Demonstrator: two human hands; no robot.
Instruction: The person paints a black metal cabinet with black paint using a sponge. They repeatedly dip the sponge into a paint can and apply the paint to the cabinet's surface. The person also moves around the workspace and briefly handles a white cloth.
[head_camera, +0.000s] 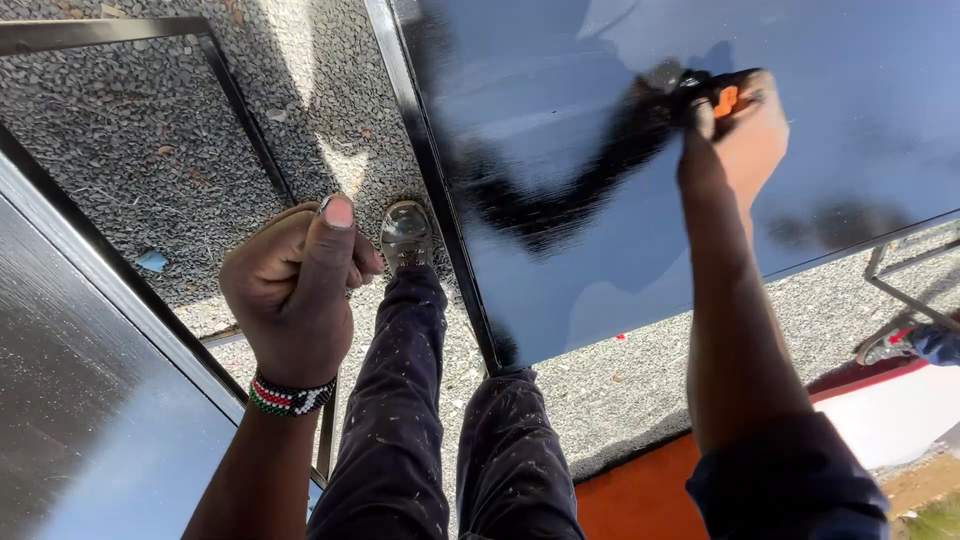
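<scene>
Gripping one orange-handled brush (722, 98) on one glossy black panel (560, 150), right hand (745, 135); left hand (295, 285) fisted, empty

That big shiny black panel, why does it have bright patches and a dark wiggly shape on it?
In the head view, the glossy black metal panel mirrors the bright sky as pale glare. The dark shape is the reflection of the right hand and arm, gripping an orange-and-black tool. Hard sunlight also lights the grey gravel ground. The left hand is sharp.
</scene>
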